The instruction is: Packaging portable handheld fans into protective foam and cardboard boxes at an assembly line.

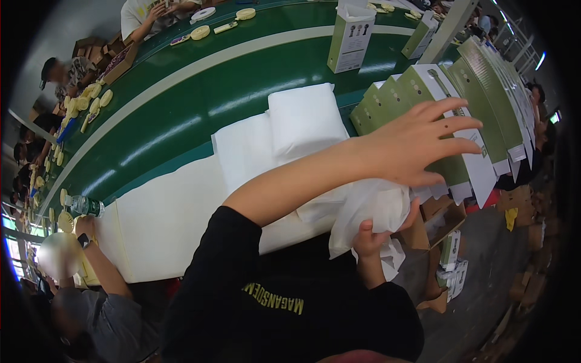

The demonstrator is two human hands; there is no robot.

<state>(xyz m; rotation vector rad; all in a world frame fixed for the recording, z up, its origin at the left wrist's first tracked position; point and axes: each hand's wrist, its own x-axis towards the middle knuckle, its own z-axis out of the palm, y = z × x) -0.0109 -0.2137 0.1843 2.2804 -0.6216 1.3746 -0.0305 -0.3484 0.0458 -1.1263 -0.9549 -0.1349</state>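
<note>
My left hand (pixel 417 142) is stretched out to the right, fingers spread and holding nothing, just above a leaning row of green and white cartons (pixel 417 85). Below it, my right hand (pixel 367 237) is closed on a crumpled white plastic bag (pixel 372 209), held against the edge of the white table (pixel 163 224). My black-sleeved left forearm crosses over a stack of white foam pads (pixel 302 118) lying on that table.
A green conveyor belt (pixel 181 115) runs behind the table, with one upright green and white carton (pixel 351 36) and round cream parts (pixel 200 32) on it. A water bottle (pixel 85 206) lies at the left. A seated person (pixel 91 302) is at the lower left. Cardboard boxes (pixel 445 212) stand at the right.
</note>
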